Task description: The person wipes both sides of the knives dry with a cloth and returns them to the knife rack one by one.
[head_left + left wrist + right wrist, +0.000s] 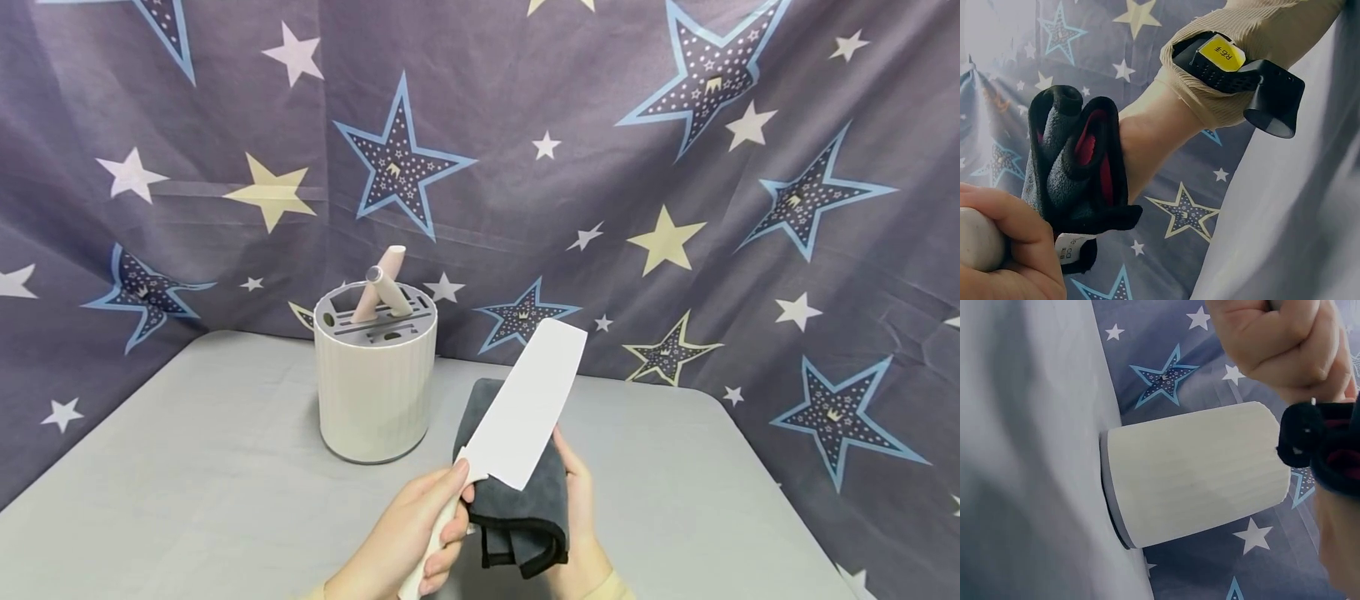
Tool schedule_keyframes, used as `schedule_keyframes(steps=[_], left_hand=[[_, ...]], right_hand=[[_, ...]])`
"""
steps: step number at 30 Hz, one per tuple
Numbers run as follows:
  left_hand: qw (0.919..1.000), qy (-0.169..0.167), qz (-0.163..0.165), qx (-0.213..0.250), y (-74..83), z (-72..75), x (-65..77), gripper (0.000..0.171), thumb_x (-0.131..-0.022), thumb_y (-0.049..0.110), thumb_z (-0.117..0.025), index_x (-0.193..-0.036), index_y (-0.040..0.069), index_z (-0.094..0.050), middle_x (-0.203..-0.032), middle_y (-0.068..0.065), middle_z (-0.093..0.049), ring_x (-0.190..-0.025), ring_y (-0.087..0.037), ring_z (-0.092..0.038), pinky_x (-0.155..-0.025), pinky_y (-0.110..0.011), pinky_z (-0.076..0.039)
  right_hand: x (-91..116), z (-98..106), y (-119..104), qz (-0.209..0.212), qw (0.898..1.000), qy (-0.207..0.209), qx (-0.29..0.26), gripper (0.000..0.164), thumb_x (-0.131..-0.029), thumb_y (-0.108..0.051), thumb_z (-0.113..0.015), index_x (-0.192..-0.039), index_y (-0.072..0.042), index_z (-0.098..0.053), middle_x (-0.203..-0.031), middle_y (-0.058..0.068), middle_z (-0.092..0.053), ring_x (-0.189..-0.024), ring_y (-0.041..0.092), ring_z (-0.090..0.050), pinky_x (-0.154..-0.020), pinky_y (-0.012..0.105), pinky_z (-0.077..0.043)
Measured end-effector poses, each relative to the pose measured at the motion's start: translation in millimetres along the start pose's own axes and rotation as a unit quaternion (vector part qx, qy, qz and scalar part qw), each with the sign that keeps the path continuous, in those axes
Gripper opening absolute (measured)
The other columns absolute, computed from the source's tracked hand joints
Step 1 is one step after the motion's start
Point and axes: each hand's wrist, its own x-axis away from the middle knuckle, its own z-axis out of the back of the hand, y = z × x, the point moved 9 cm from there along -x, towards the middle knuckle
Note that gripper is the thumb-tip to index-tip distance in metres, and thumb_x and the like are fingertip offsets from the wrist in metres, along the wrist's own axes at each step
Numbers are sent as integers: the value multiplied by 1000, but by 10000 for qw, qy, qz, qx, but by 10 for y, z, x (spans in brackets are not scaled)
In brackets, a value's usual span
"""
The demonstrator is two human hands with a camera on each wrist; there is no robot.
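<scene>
My left hand [427, 521] grips the cream handle [432, 546] of a kitchen cleaver, the thumb near where the handle meets the blade. The broad white blade [528, 400] tilts up and to the right. Behind and under it is a folded dark grey cloth [517, 512] with black edging, which my right hand [581, 508] holds from the right side; most of those fingers are hidden behind it. In the left wrist view the cloth [1072, 162] shows red inner folds and a white label. The right wrist view catches the curled left hand [1291, 347] near the cloth's edge.
A cream ribbed knife block [375, 400] stands on the grey table [187, 450] left of the hands. Two handles, one pinkish [367, 302] and one cream [392, 293], stick out of its slotted top. Star-printed curtain [487, 100] hangs behind the table.
</scene>
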Motion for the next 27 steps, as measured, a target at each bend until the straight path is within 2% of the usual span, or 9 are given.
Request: schedule_keyframes(steps=[4, 11, 15, 20, 27], left_hand=[[10000, -10, 62, -38, -1, -10, 10, 41, -102, 51, -45, -95, 10, -43, -58, 8, -38, -36, -2, -35, -32, -20, -32], [9997, -53, 131, -180, -28, -13, 18, 44, -101, 53, -47, -95, 10, -44, -58, 9, -38, -36, -2, -35, -34, -20, -32], [9996, -111, 113, -249, -36, -21, 19, 43, -101, 52, -47, -95, 10, -44, -59, 9, -38, -36, -2, -35, -34, -19, -32], [9994, -105, 103, -311, -58, -10, 11, 42, -102, 51, -46, -95, 10, -45, -59, 9, -38, -37, -2, -35, -34, -19, -32], [9993, -130, -10, -337, -90, -9, -4, 37, -105, 44, -43, -93, 9, -46, -58, 8, -40, -36, -2, -35, -35, -19, -30]], right_hand=[[2, 18, -79, 107, 9998, 107, -104, 57, -109, -38, -17, -123, -3, -60, -120, 12, -66, -114, 22, -62, -105, 31, -46], [-2, 24, -283, 643, 9976, 251, 42, 61, -109, -35, -9, -125, -4, -60, -120, 12, -66, -114, 21, -63, -104, 30, -47], [-2, 38, -368, 830, 9955, 403, 223, 60, -110, -33, -11, -122, -4, -62, -116, 11, -68, -109, 21, -65, -100, 31, -50], [8, 73, -435, 933, 9941, 461, 292, 62, -110, -34, -10, -118, -3, -64, -113, 12, -70, -106, 22, -67, -96, 32, -53], [42, 100, -525, 1096, 9912, 622, 410, 60, -110, -32, -12, -121, -4, -64, -113, 12, -69, -106, 22, -66, -97, 31, -52]])
